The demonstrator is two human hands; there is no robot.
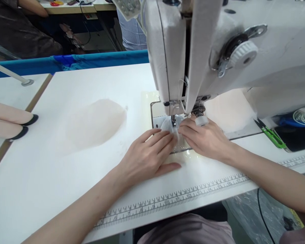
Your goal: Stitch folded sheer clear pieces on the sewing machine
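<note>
A white sewing machine (pixel 218 51) fills the upper right, its needle and presser foot (pixel 173 120) down over the metal plate. A small piece of pale sheer fabric (pixel 169 127) lies under the foot. My left hand (pixel 147 154) lies flat on the white table, fingers stretched out and pressing the fabric just left of the needle. My right hand (pixel 204 139) rests to the right of the needle, fingers flat on the same fabric, with a white thimble-like ring (pixel 201 121) on one finger.
A pile of sheer beige pieces (pixel 94 123) lies on the table (pixel 53 176) to the left. Green thread snips (pixel 270 134) rest at the right. A printed ruler (pixel 183 196) runs along the front edge. Beige forms with black tips (pixel 12 123) sit far left. Other people stand behind.
</note>
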